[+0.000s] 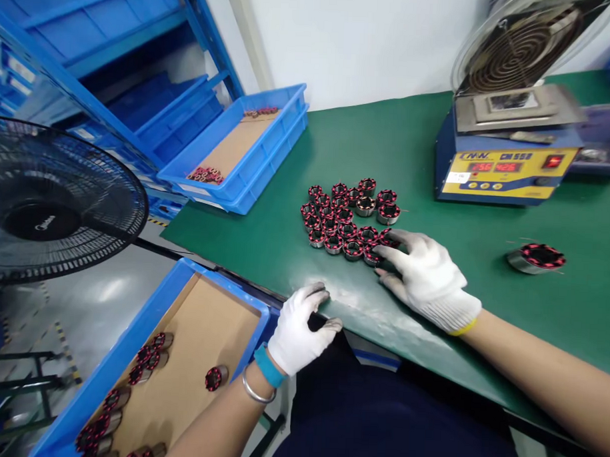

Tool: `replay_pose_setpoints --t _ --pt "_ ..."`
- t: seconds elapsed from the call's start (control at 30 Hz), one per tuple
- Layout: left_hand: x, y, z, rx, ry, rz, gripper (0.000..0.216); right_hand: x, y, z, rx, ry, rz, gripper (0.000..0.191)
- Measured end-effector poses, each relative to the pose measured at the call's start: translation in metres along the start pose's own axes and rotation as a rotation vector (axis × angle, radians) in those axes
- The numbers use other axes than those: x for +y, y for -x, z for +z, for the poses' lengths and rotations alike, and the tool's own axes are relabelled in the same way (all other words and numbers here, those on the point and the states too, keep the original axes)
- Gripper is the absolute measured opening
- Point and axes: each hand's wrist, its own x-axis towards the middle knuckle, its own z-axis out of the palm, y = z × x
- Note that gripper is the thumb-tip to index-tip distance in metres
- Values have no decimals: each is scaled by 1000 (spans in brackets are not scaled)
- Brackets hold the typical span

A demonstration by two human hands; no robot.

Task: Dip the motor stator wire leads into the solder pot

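A cluster of ring-shaped motor stators (344, 216), steel outside with pink-red and black tops, stands upright on the green table. My right hand (423, 272), in a white glove with greyed fingertips, reaches to the cluster's front right corner. Its fingers are apart and touch the stators there, partly covering them; I see none lifted. My left hand (301, 328), also gloved, hovers at the table's front edge with thumb and fingers spread and nothing between them. A larger stator (537, 258) stands alone on the right, with thin wire ends sticking out.
A blue tray (266, 314) lined with cardboard holds more stators below left. Stacked blue trays (267, 177) stand at the table's back left. A black fan (60, 206) is on the far left. A blue-and-yellow device (507, 169) with red digits stands back right.
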Motion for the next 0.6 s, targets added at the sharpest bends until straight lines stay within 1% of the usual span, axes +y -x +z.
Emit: replay_pose_setpoints --t 0.07,0.13,0.2,0.27,0.33,0.37,0.47,0.5,0.53,0.57,0.6 --pt "0 -1 0 -12 0 -12 35 1 -4 1 21 -16 -28 30" --pt "1 0 0 -21 5 -22 35 3 -2 -4 43 -42 -57 28" --pt "1 1 0 -22 4 -29 35 7 8 -15 84 -55 -87 27" --pt "1 2 0 -20 -4 -35 35 15 23 -28 142 -37 -78 26" --pt "1 2 0 -21 -9 -40 34 27 40 -44 148 33 18 27" --pt "1 2 0 -23 -7 -41 34 35 48 -51 120 82 96 29" --pt "2 1 0 -25 7 -43 34 56 66 -70 -25 235 360 36" --pt "2 1 0 -26 13 -48 34 61 69 -75 -62 269 427 38" --pt "2 0 0 -26 18 -55 34 64 71 -79 -53 299 458 40" --pt "3 0 0 -27 23 -61 35 64 71 -81 -11 322 449 43" --pt "3 0 0 -26 27 -65 35 61 70 -81 42 327 405 44"
